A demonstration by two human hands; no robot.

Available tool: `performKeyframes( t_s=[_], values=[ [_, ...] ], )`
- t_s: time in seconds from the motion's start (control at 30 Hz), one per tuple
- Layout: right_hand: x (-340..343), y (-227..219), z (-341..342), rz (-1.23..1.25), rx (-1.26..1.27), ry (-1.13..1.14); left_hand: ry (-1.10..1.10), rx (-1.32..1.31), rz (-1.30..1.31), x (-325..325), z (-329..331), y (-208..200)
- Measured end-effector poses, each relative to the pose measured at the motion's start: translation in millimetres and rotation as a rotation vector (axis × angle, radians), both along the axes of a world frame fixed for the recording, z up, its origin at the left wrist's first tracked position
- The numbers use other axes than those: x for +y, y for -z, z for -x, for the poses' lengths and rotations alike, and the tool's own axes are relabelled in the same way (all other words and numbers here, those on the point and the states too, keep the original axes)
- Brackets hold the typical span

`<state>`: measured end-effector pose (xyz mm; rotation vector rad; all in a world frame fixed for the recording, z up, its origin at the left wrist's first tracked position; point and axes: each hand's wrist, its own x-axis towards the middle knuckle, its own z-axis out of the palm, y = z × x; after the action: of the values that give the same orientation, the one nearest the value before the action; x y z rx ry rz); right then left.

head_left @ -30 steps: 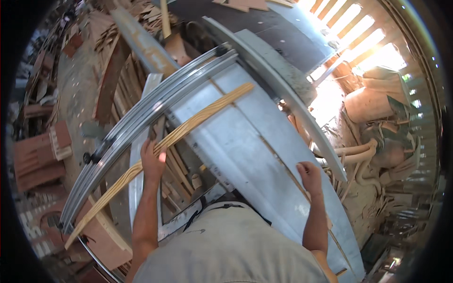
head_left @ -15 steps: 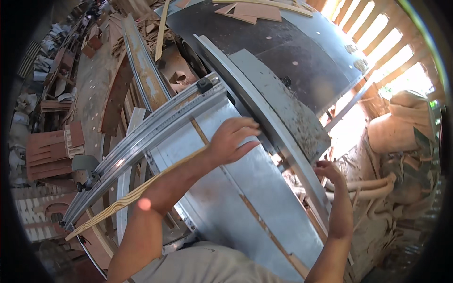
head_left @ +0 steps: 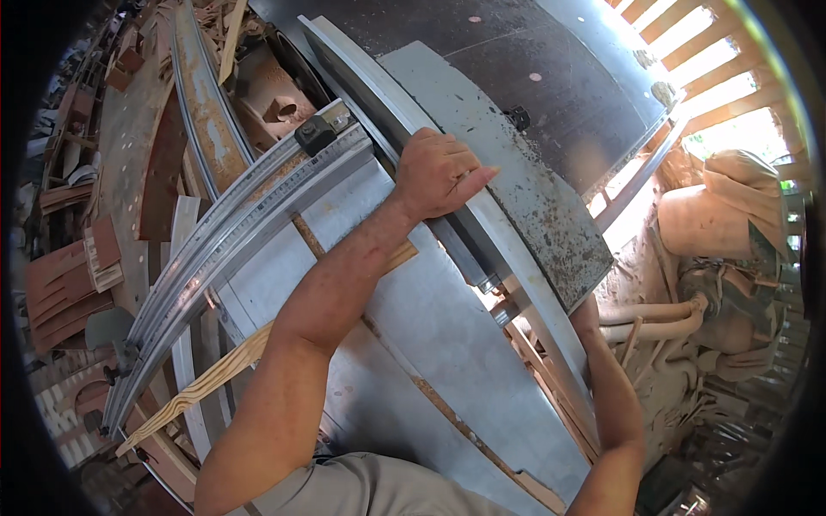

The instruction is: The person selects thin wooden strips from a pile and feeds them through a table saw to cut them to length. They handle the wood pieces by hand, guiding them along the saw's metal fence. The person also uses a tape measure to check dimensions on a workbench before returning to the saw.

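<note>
My left hand (head_left: 441, 175) is closed over the long metal fence (head_left: 532, 292) of a table saw, its fingers wrapped on the rail and the thumb stretched along it. Farther down the same rail, my right hand (head_left: 587, 316) reaches in beside the lower corner of a worn grey metal plate (head_left: 490, 138); its fingers are hidden there. Below my left forearm lies a thin wooden strip (head_left: 206, 376) across the silver sliding table (head_left: 413, 335), with its far end showing past the arm.
A ruled aluminium rail (head_left: 215, 232) with a black stop block (head_left: 315, 135) crosses on the left. Beyond the fence spreads a dark saw table (head_left: 568, 112). Wood scraps (head_left: 73, 267) lie at left; a dust bag (head_left: 705, 219) and hoses (head_left: 654, 322) stand at right.
My left hand has moved up and closed on the fence. My right hand has gone in behind the rail by the grey plate. The whole view has shifted slightly.
</note>
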<state>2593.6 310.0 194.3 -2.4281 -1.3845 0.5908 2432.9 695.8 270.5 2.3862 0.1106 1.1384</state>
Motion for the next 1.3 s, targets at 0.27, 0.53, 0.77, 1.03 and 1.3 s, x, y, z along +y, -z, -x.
performKeyframes(
  t_s=[0.27, 0.53, 0.77, 1.03, 1.3],
  values=[
    [-4.5, -51.7, -1.4, 0.383, 0.265, 0.337, -0.001, -0.043, 0.014, 7.0, 1.9, 6.2],
    [21.4, -123.0, 18.0, 0.343, 0.003, 0.422, -0.149, -0.193, 0.055, 18.8, -2.7, 11.7],
    [-23.2, -120.6, 32.5, 0.011, 0.218, 0.569, -0.171, 0.008, 0.079, 18.4, 4.0, 10.8],
    [-58.1, -110.4, 83.9, -0.115, 0.088, 0.473, -0.139, -0.042, 0.073, 16.0, 2.7, 4.4],
    [-89.3, -121.7, 126.9, -0.008, -0.134, 0.480, -0.110, -0.017, 0.071, 19.7, 1.2, 3.9]
  ],
)
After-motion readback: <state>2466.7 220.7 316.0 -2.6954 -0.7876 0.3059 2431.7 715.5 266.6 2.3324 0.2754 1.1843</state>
